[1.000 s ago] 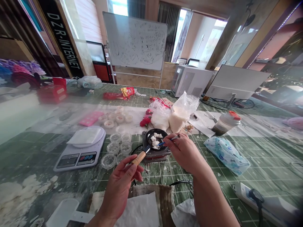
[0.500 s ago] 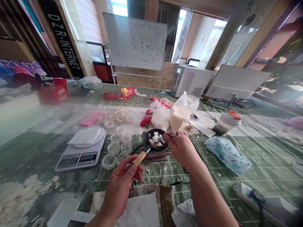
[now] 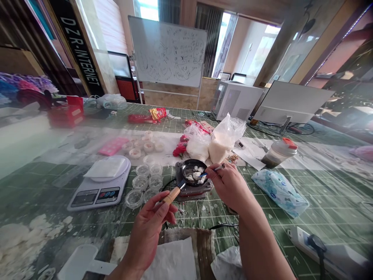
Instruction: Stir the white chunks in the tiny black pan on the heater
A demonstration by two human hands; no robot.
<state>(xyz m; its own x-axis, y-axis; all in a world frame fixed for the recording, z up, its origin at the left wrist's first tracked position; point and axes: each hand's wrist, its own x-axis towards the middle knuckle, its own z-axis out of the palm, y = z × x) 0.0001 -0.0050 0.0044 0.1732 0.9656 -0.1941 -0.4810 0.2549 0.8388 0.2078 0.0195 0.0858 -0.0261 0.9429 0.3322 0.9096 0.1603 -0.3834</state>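
My left hand (image 3: 155, 217) grips the wooden handle of a small black frying pan (image 3: 184, 168). The pan rests on or just over a small hot plate (image 3: 194, 191); the gap, if any, is hard to see. White chunks (image 3: 197, 175) lie in the pan, mostly toward its right side. My right hand (image 3: 225, 181) pinches a thin blue stick (image 3: 204, 175), its tip among the chunks. What sort of tool the stick is cannot be made out. Left of the pan stand several small clear glass cups (image 3: 140, 182).
A kitchen scale (image 3: 107, 182) stands at left with white paper on it. Behind the pan are a bag of white granules (image 3: 223, 142) and red flowers (image 3: 180, 147). At right lie a wipes pack (image 3: 279, 190), a shaker bottle (image 3: 279, 151) and a power strip (image 3: 323, 249).
My right hand has shifted slightly right and down with the stick. The white chunks have moved toward the pan's right side. My left hand keeps its hold.
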